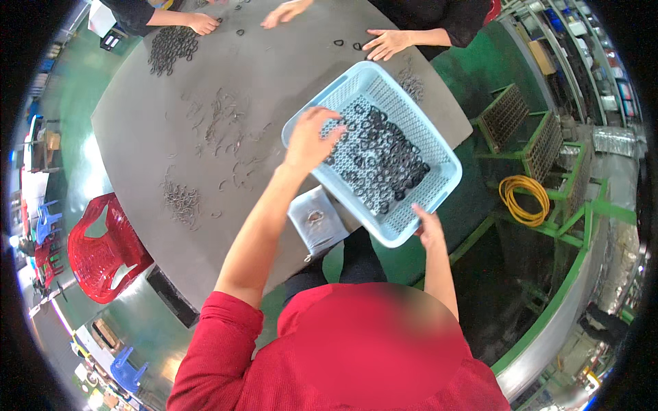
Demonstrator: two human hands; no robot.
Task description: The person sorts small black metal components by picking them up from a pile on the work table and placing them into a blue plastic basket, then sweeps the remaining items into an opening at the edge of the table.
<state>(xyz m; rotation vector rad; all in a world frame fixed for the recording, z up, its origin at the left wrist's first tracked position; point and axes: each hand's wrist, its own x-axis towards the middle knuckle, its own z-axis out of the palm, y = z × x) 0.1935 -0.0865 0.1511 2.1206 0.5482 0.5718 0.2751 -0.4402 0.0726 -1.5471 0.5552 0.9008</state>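
Observation:
A light blue plastic basket (439, 140) with perforated sides is tilted over the table's near right edge. Many small black rings (391, 161) lie inside, heaped toward its right side. My right hand (430, 227) is closed on the basket's near rim, its thumb on top. Over the far left part of the basket, my left hand (312, 140) reaches past the rim. Its thumb and fingers are apart, and I see nothing held between them. Just below the basket is a small pale blue container (317, 222), at the table's near edge.
On the grey table (144, 137) lie a pile of black rings (173, 49) and scattered thin black scraps (223, 116). Co-workers' hands (388, 44) work across the table. A red chair (103, 250) stands left; a green metal frame (548, 157) with coiled yellow hose (524, 201) stands right.

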